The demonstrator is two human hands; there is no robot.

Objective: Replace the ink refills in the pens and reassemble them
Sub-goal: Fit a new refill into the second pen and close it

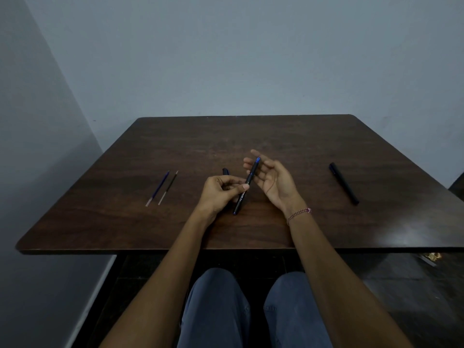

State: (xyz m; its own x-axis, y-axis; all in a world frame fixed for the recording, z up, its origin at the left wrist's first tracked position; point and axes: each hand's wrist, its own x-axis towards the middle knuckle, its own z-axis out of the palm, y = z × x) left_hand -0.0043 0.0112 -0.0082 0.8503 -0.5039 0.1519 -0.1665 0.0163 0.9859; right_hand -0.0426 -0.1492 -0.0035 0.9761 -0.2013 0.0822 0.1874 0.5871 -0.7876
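Note:
My left hand (221, 193) pinches a black pen with a blue tip (247, 183) near its middle, holding it tilted above the dark wooden table (251, 136). My right hand (272, 179) is spread, palm turned in, with its fingers just behind the pen's blue tip. A black cap (226, 171) lies on the table just beyond my left hand, partly hidden. Two loose refills lie side by side at the left, one blue (158, 188) and one dark (168, 187). A second black pen (344, 183) lies capped at the right.
The table stands against a plain grey wall (226, 59). Its near edge (150, 251) runs just above my knees. At the lower right, beyond the table, a small shiny object (433, 256) sits on the floor.

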